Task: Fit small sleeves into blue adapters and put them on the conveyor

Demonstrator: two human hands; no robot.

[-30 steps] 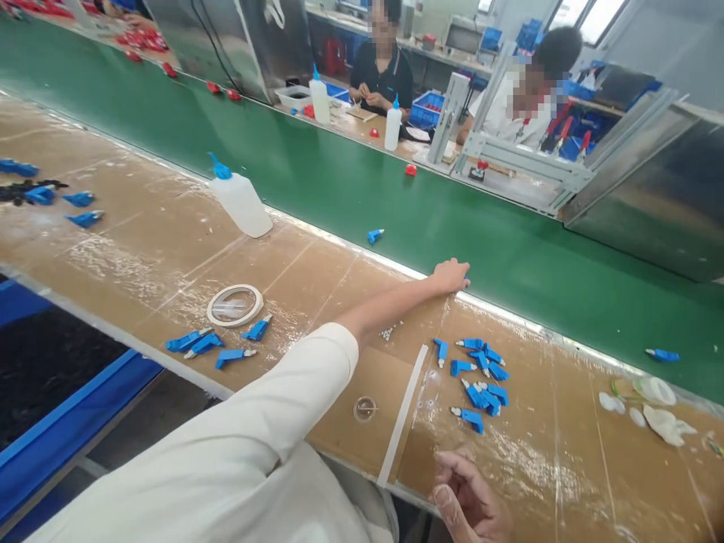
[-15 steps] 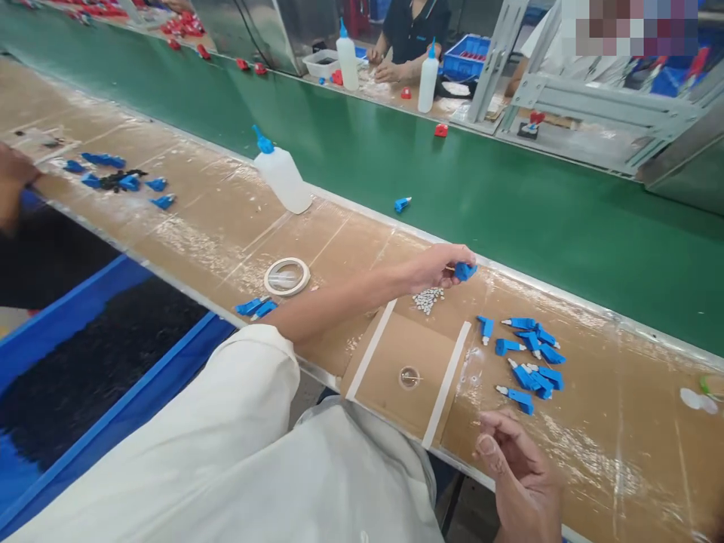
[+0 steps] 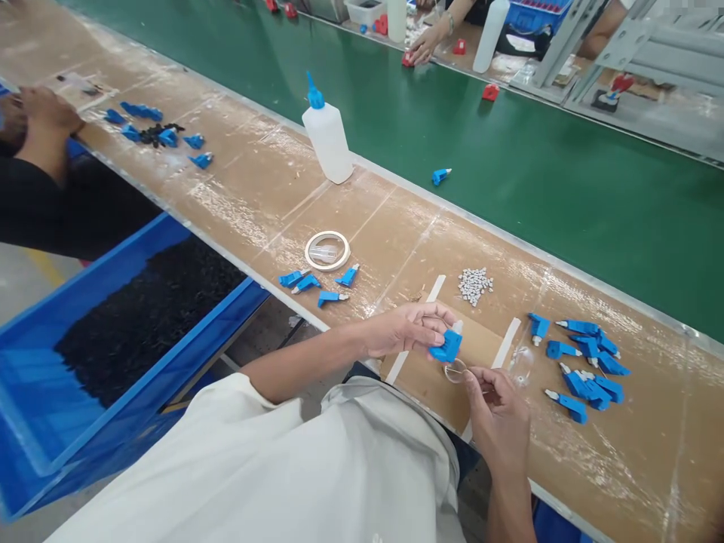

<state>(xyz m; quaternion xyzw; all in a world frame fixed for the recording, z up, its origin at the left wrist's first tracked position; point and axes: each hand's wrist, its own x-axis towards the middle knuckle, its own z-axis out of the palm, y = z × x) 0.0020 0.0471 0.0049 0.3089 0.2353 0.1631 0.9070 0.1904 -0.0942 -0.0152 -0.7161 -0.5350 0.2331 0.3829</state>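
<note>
My left hand [image 3: 415, 329] is closed on a blue plastic part [image 3: 444, 347] with a whitish tip, held above the cardboard work mat. Just to the right and nearer to me, my right hand [image 3: 501, 411] pinches a thin stick [image 3: 466, 370] between thumb and forefinger. The stick's far end is over a small clear round dish [image 3: 453, 375], partly hidden behind my hands. Beyond the mat lies a pile of small grey pieces [image 3: 475, 286]. Several blue parts [image 3: 588, 388] with pale tips are scattered to the right, and a smaller group [image 3: 308, 283] lies to the left.
A tape roll [image 3: 309, 253] and a white bottle with blue nozzle [image 3: 328, 143] stand leftward. Beyond runs a green conveyor belt [image 3: 385, 121] carrying one blue part [image 3: 440, 176]. Co-workers' hands show at left [image 3: 48, 113] and across [image 3: 427, 45]. A blue bin [image 3: 34, 422] holds black pieces.
My left hand has come back toward me from the grey pile with the blue part. My right hand moved left to the dish and now pinches the stick. The camera view has shifted.
</note>
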